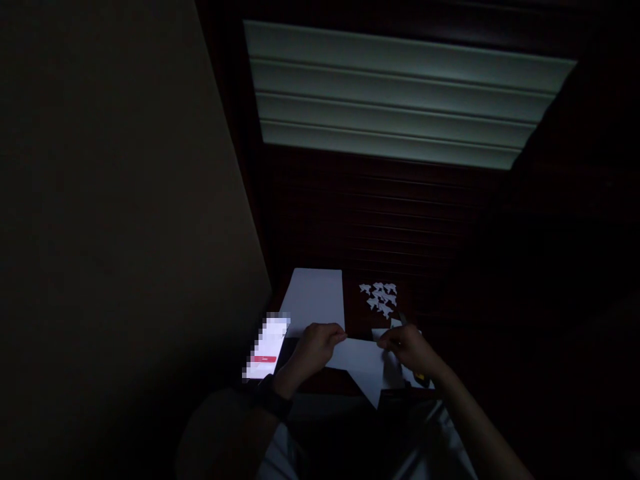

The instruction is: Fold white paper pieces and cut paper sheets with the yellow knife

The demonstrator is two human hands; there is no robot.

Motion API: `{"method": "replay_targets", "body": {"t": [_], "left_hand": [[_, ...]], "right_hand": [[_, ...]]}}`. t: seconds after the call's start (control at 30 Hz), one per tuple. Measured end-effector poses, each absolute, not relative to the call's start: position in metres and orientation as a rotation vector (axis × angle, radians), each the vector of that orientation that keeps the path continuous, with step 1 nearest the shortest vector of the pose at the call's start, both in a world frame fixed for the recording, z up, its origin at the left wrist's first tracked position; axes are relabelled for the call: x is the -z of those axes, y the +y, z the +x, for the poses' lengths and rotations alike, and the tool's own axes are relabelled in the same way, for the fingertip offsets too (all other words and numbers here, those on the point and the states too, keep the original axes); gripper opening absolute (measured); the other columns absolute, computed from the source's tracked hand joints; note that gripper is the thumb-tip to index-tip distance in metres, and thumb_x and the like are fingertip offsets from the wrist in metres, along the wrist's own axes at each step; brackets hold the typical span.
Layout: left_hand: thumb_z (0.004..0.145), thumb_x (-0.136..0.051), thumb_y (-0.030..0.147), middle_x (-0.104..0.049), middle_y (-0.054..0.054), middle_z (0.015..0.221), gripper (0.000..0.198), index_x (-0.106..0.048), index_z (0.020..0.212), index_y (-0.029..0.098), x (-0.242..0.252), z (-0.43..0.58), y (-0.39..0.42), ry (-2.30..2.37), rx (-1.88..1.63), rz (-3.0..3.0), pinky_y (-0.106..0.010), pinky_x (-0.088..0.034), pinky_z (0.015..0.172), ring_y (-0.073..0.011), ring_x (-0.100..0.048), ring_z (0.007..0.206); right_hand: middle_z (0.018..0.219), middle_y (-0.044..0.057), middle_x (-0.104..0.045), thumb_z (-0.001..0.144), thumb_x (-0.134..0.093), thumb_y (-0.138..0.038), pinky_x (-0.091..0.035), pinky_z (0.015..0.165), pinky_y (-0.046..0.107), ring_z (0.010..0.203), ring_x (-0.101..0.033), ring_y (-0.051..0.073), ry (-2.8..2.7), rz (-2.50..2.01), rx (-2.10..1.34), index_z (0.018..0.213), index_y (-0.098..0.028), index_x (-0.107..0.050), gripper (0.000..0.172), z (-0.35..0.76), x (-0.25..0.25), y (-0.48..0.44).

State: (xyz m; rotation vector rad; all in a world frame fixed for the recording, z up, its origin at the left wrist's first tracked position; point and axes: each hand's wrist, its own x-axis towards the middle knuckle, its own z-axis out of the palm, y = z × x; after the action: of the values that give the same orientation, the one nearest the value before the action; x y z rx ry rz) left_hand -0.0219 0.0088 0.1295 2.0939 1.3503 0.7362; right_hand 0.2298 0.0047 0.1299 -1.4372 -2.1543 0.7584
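Tho dim, 2 hands (313, 347) (407, 347) pinch 1 sheet (363, 363).

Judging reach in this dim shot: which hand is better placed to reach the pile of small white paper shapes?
Probably the right hand: the paper shapes lie just beyond it, while the left hand pinches the sheet nearer the lit phone.
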Motion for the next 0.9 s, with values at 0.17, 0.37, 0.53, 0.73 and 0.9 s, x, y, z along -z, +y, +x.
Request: {"method": "replay_targets", "body": {"t": [0.17,0.37,0.53,0.73,0.9], "left_hand": [[0.082,-0.043,0.034,-0.067,-0.002,0.075,0.028,-0.066,0.08,0.018,-0.122,-0.028,0.01,1.327,-0.821,1.966,-0.023,-0.039,0.063,-0.0159,-0.059,0.069],[0.082,-0.044,0.036,-0.067,-0.002,0.076,0.029,-0.065,0.08,0.017,-0.12,-0.021,0.009,1.262,-0.857,1.873,-0.022,-0.04,0.063,-0.0157,-0.058,0.071],[0.081,-0.045,0.038,-0.068,-0.002,0.074,0.032,-0.067,0.081,0.016,-0.122,-0.02,0.007,1.196,-0.78,1.884,-0.022,-0.041,0.062,-0.0155,-0.058,0.069],[0.079,-0.05,0.034,-0.069,-0.004,0.084,0.027,-0.069,0.088,0.017,-0.121,-0.011,0.001,1.09,-0.761,1.84,-0.023,-0.042,0.067,-0.0163,-0.06,0.074],[0.078,-0.05,0.037,-0.069,-0.005,0.073,0.031,-0.069,0.077,0.013,-0.115,-0.008,0.0,1.083,-0.746,1.792,-0.023,-0.043,0.06,-0.017,-0.06,0.069]], "right_hand": [[0.073,0.007,-0.066,0.08,-0.047,-0.033,-0.044,0.065,0.027,0.071,-0.06,0.019,-1.972,-1.458,-0.817,0.075,-0.014,-0.067,0.028,0.248,-0.121,0.005],[0.091,0.004,-0.062,0.07,-0.062,-0.044,-0.044,0.062,0.024,0.078,-0.057,0.017,-1.685,-1.309,-0.913,0.103,-0.018,-0.057,0.043,0.217,-0.103,0.002],[0.05,-0.003,-0.044,0.075,-0.052,-0.051,-0.03,0.044,0.02,0.048,-0.04,0.009,-1.636,-1.45,-0.876,0.055,-0.016,-0.05,0.04,0.202,-0.089,0.004],[0.056,-0.002,-0.05,0.074,-0.055,-0.047,-0.033,0.048,0.019,0.054,-0.043,0.01,-1.772,-1.314,-1.006,0.064,-0.015,-0.059,0.034,0.192,-0.106,-0.003],[0.06,0.0,-0.055,0.076,-0.051,-0.048,-0.036,0.051,0.02,0.058,-0.048,0.012,-1.713,-1.346,-0.993,0.067,-0.015,-0.062,0.036,0.192,-0.112,-0.006]]}}
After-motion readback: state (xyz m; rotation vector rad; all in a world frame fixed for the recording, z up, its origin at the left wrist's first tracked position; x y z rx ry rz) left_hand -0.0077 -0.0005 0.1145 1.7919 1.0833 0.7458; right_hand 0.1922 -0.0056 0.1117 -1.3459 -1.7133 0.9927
